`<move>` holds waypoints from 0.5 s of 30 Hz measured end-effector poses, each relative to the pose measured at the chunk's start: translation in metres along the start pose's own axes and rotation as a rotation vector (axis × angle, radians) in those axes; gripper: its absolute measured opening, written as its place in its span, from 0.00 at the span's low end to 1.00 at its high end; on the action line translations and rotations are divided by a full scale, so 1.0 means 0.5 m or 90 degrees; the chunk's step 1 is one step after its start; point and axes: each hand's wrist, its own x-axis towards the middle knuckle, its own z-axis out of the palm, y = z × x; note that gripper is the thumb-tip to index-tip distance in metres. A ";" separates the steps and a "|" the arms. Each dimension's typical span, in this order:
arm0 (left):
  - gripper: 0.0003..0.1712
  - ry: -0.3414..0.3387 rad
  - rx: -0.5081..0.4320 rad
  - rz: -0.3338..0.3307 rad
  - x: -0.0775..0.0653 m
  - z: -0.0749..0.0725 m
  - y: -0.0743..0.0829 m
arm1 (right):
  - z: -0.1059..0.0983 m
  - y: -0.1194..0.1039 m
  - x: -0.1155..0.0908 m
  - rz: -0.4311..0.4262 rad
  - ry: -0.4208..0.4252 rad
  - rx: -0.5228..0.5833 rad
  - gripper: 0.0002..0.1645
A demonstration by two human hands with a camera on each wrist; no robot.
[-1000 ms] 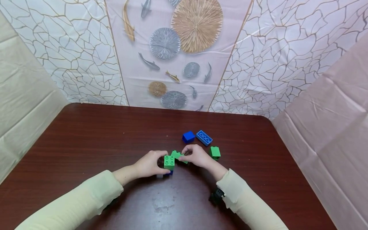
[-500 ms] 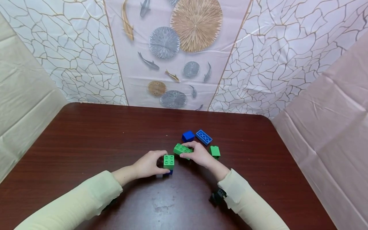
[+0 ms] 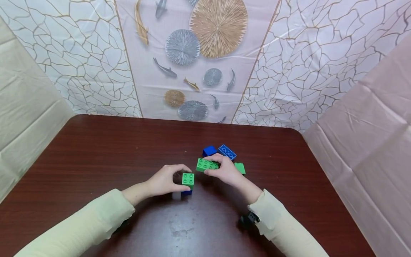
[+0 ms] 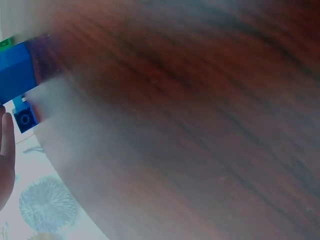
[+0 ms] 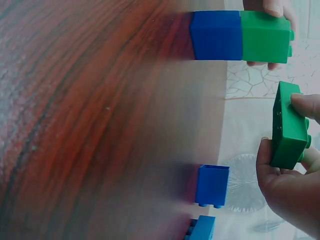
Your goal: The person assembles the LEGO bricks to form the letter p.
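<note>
In the head view my left hand [image 3: 162,180] curls thumb and fingers round a small green building brick [image 3: 188,177], which sits on a blue brick [image 3: 187,192] on the table. The right wrist view shows this stack side-on, the blue brick [image 5: 216,36] below the green one [image 5: 264,36]. My right hand [image 3: 226,171] pinches a longer green brick [image 3: 204,164], studs up, lifted off the table just right of the stack. The left wrist view catches only part of the left hand [image 4: 6,167] and the stack's blue brick [image 4: 16,72].
Behind the right hand lie a blue brick [image 3: 209,150] and a light blue brick [image 3: 227,152] on its side, hollow underside showing. Another green brick [image 3: 240,168] is partly hidden by that hand. The brown table [image 3: 106,153] ends at a patterned cloth [image 3: 189,71].
My right hand has lifted the longer green brick from beside the stack, moved it away to the right and turned its studs up. The left hand has barely shifted at the stack.
</note>
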 end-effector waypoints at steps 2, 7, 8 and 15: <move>0.25 0.007 -0.008 0.005 0.003 -0.003 0.002 | -0.004 -0.005 -0.003 -0.003 -0.004 0.001 0.25; 0.20 0.005 -0.038 0.007 0.007 -0.005 0.004 | -0.008 -0.015 -0.008 -0.014 -0.015 0.008 0.26; 0.19 0.005 -0.044 0.006 0.007 -0.005 0.004 | -0.008 -0.017 -0.010 -0.018 -0.017 0.010 0.26; 0.17 0.024 -0.042 0.000 0.013 0.001 0.005 | -0.003 -0.034 -0.021 -0.048 -0.024 0.038 0.25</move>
